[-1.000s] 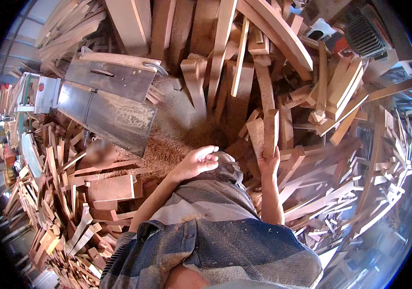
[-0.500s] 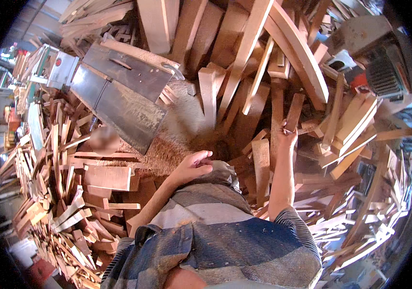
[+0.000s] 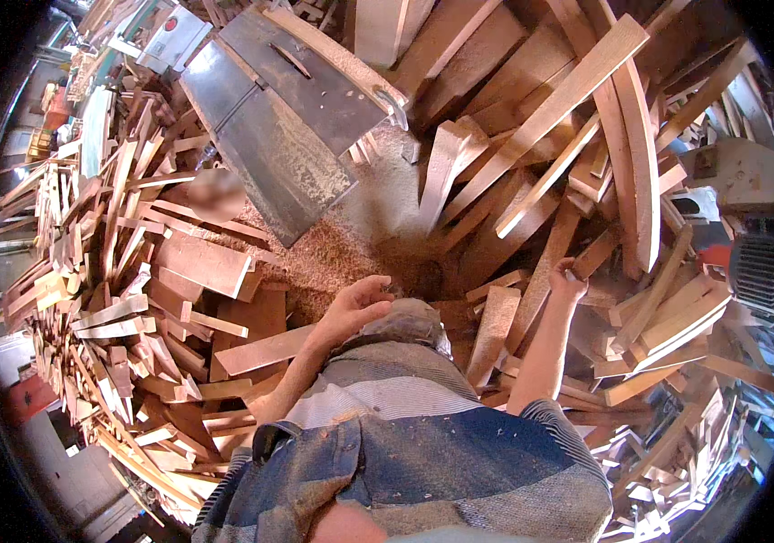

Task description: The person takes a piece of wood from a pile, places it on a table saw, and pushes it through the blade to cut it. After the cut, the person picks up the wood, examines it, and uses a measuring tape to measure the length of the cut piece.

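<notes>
While the right hand is stretched out to the right, its fingers bent at the near end of a short wooden block, the left hand hangs loosely curled with nothing in it, just above or beside the bent knee; contact there can't be told. Can't tell either if the right fingers grip the block or only touch it. Block sits right of centre, among leaning timber, its far end toward a curved beam; the end hold probably suits the tight gaps there. Left hand seems parked by the leg because one arm covers the reach. Far side, a long plank lies slantwise over other boards, apparently propped by them. Tapered block stands between knee and right forearm, likely kept up by the wood around it. Far left, a dark metal machine table has a wood strip along its far edge, maybe as a guide. Shavings heap below its near corner, presumably fallen from there. Offcuts fill the left, jumbled, more dumped than stacked. Pale boards lie roughly parallel at right, near a finned motor.
</notes>
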Demonstrator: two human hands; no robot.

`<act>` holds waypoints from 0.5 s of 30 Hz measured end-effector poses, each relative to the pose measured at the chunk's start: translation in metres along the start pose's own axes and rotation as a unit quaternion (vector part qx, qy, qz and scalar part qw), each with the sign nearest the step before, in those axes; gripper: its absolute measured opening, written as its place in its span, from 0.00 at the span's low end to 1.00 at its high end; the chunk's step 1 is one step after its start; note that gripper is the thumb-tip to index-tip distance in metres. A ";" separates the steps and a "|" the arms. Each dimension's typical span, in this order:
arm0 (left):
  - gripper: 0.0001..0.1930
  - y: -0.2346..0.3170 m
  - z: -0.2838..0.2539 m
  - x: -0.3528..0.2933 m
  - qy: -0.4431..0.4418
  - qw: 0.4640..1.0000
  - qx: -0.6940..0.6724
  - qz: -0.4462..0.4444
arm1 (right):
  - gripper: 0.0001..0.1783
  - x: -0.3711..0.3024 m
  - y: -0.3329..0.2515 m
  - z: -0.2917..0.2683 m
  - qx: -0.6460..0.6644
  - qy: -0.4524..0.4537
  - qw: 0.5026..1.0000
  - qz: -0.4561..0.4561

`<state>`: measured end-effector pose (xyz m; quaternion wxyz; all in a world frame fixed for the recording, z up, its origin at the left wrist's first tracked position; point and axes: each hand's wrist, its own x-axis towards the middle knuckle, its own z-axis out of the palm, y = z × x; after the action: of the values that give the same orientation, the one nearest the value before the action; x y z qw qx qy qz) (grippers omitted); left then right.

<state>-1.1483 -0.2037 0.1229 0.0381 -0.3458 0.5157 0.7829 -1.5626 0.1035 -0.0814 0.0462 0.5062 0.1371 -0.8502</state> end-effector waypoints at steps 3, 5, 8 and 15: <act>0.29 -0.006 -0.001 -0.005 -0.008 1.000 -0.012 0.007 | 0.17 -0.003 -0.001 -0.008 -0.020 -0.042 0.999 -0.024; 0.29 -0.008 -0.004 -0.009 -0.013 1.000 0.018 0.000 | 0.16 -0.005 0.002 -0.010 -0.013 -0.048 0.998 -0.028; 0.30 -0.029 -0.022 -0.029 -0.015 0.997 0.047 0.057 | 0.14 -0.028 0.036 -0.016 -0.034 0.001 0.999 -0.017; 0.37 -0.079 -0.067 -0.123 0.130 0.976 0.116 0.129 | 0.08 -0.016 0.122 -0.108 -0.494 -0.123 0.855 0.097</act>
<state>-0.9886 -0.1857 0.1169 -0.0910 -0.3684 0.6440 0.6643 -1.4365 0.0157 -0.1389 0.3887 0.3188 0.4824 -0.7173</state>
